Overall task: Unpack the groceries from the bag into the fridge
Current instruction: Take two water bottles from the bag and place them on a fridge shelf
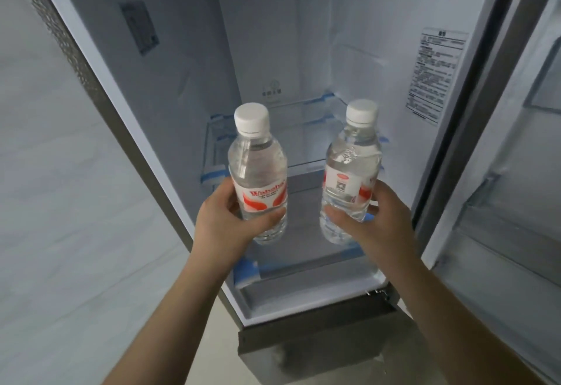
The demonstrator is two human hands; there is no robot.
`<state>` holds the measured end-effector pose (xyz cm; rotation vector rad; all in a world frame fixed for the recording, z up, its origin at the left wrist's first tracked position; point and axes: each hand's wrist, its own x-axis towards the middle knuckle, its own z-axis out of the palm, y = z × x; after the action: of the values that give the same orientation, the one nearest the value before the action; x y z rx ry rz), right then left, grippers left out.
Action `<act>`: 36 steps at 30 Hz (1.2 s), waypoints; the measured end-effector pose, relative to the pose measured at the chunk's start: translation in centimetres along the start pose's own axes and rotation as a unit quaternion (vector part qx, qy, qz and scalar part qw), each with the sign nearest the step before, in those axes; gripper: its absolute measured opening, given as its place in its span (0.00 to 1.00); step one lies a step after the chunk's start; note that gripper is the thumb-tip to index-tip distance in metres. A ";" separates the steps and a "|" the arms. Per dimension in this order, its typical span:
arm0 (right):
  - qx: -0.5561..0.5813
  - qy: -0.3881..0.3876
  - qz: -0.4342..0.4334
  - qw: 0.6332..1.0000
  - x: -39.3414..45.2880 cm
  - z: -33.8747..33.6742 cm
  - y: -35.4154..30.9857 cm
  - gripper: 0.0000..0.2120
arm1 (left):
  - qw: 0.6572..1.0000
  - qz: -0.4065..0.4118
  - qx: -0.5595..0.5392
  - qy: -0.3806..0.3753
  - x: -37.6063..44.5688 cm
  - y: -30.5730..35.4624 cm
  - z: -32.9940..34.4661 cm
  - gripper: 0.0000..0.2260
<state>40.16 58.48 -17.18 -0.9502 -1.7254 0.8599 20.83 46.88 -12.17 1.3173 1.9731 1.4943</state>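
**Two water bottles held up at the open fridge**

The person stands before the open fridge (303,50) with a bottle in each hand. The left hand (223,217) is closed around the lower part of the left bottle (258,169), thumb across the front below the red and white label, fingers wrapped behind. The right hand (376,217) grips the right bottle (352,166) in the same way, low on its body, with the thumb on the front under the label. Both bottles are clear, filled, upright or nearly so, and capped in white. They are held side by side with a clear gap between them, neither touching the other nor any part of the fridge.

Behind the bottles, inside the fridge, a glass shelf (303,141) spans the compartment, its corners and front edge fixed with strips of blue tape (212,176). Below it lies the floor of the compartment, also taped at the front left corner. The bottles hang in front of the shelf's front edge, the left one toward its left end and the right one toward its right end.

A printed label (437,78) sits on the right inner wall. The fridge door (516,172) stands open on the right, with door bins visible. A pale wall (45,172) fills the left side.
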 end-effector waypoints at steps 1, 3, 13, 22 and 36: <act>0.006 -0.002 -0.004 1.000 0.8 0.5 -0.3 0.29 | 1.000 0.000 -0.007 0.004 0.8 -0.1 -0.1 0.23; 0.021 -0.007 -0.016 1.000 2.6 1.4 -0.6 0.27 | 1.000 0.003 -0.028 0.012 2.5 -0.4 -0.1 0.21; 0.028 0.015 -0.039 0.999 11.4 6.3 -1.4 0.24 | 0.995 0.004 -0.071 0.068 11.8 -1.2 -0.1 0.23; 0.005 0.024 -0.037 0.999 16.4 10.1 -0.6 0.21 | 0.989 -0.025 -0.119 0.080 18.1 -3.1 1.5 0.19; 0.017 -0.048 -0.029 0.998 24.4 12.3 2.8 0.15 | 0.988 -0.048 -0.078 0.124 24.4 -4.8 5.6 0.20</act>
<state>23.12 79.77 -13.55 -0.8448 -1.8064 0.9067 10.01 70.00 -12.44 0.9993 1.9835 1.7972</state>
